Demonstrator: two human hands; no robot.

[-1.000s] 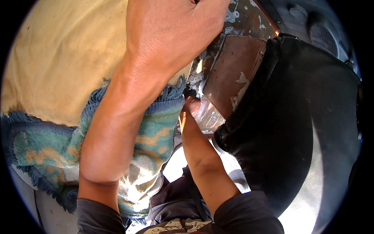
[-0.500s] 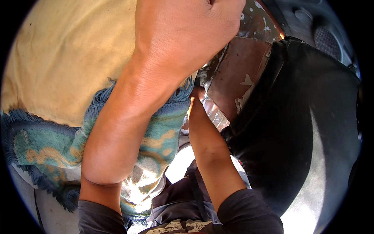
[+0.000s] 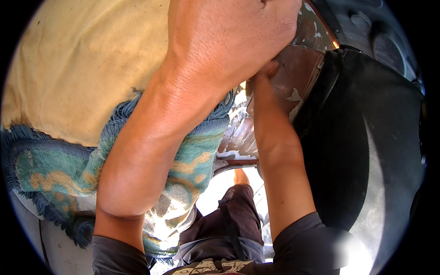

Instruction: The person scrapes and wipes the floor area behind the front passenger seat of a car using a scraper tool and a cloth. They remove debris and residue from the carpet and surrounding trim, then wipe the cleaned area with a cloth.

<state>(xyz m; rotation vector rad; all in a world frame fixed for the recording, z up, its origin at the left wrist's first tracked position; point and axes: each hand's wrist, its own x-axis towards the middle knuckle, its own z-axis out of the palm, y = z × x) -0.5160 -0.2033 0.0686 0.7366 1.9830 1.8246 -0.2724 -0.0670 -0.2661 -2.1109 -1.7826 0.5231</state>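
Large in the foreground, my left hand (image 3: pixel 238 39) reaches to the upper edge of the picture with its back toward me; its fingers are out of sight. Under that arm lie a tan cloth (image 3: pixel 91 68) and a blue-green patterned blanket (image 3: pixel 197 158) with a dark blue fringe. My right hand (image 3: pixel 270 68) reaches down over worn brown floor panels (image 3: pixel 300 64) with peeling paint. My left hand partly covers it, so its fingers and anything in them cannot be made out.
To the right stands a big black padded panel (image 3: pixel 366 133), a bright strip of light along it. A round speaker grille (image 3: pixel 388 48) sits in the dark trim at the upper right. My leg (image 3: pixel 240 197) and bright ground show below.
My right hand has moved up and to the right, farther over the brown panel and partly behind my left hand. My left hand has shifted slightly right.
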